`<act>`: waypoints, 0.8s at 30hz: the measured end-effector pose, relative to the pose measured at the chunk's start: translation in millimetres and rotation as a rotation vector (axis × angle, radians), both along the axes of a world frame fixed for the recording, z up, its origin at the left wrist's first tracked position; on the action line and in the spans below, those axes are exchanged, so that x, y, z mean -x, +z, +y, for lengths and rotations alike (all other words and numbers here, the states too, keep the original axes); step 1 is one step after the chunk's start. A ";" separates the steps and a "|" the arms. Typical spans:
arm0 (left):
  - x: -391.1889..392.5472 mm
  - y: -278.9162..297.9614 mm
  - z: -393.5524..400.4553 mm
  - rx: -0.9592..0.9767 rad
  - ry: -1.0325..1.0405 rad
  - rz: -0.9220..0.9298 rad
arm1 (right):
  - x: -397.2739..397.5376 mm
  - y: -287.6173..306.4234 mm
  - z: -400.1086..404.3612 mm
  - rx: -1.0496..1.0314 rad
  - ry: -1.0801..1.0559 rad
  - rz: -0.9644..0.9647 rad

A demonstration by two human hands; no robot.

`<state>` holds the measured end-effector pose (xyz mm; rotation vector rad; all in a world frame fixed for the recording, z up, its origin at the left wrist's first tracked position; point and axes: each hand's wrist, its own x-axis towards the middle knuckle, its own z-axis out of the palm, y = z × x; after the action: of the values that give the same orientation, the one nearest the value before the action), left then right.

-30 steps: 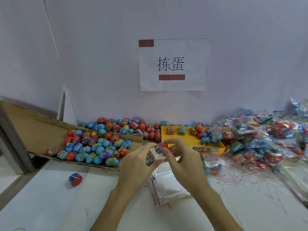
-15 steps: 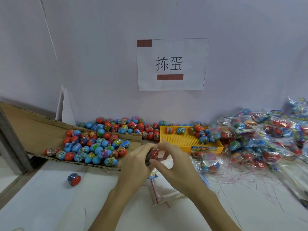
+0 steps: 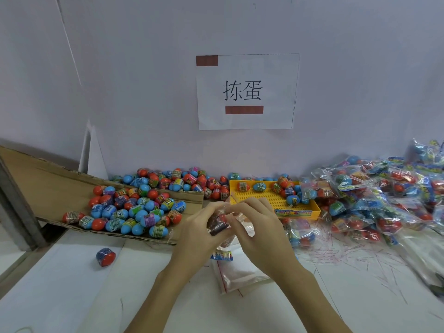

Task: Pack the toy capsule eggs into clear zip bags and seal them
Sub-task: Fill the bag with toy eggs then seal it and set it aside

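- both hands meet above the table: left hand (image 3: 199, 233) and right hand (image 3: 257, 227) each pinch the clear zip bag (image 3: 219, 223), eggs inside, between their fingertips.
- thin, slippery film, likely light; best pinched along the zip strip.
- loose capsule eggs (image 3: 134, 210), hard glossy plastic, left of the grip on cardboard.

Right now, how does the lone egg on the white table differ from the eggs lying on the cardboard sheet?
The lone egg lies by itself on the white table, left of the left hand; the eggs on the cardboard are heaped and touching. The lone egg looks darker blue; those on the cardboard are lighter blue. Both are blue-and-red capsules with a printed band, none bagged.
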<state>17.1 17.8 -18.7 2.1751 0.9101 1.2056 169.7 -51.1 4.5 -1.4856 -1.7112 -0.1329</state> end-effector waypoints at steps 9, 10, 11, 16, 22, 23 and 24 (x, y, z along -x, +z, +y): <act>3.2 3.4 1.9 0.111 -0.040 -0.043 | 4.4 3.2 1.1 0.047 -0.048 0.547; 3.3 2.4 3.1 0.115 -0.029 -0.036 | 0.4 4.9 2.1 0.092 -0.016 0.746; 3.9 1.5 4.5 0.116 -0.009 -0.027 | -4.4 7.4 3.4 0.134 0.032 0.962; 7.4 -0.8 8.0 0.170 -0.035 -0.021 | -26.1 6.9 4.9 0.213 0.194 1.318; 9.4 2.9 10.7 0.413 -0.189 -0.101 | -32.6 2.0 9.1 0.098 0.165 1.353; 10.7 3.8 11.0 0.440 -0.203 -0.128 | -31.1 2.5 8.6 0.079 0.154 1.244; 11.7 4.9 11.3 0.457 -0.207 -0.156 | -29.6 2.5 8.1 0.058 0.153 1.148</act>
<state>5.4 29.1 -13.9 1.7371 0.7815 0.9424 199.3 -43.0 7.0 -1.0803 -0.8585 0.7247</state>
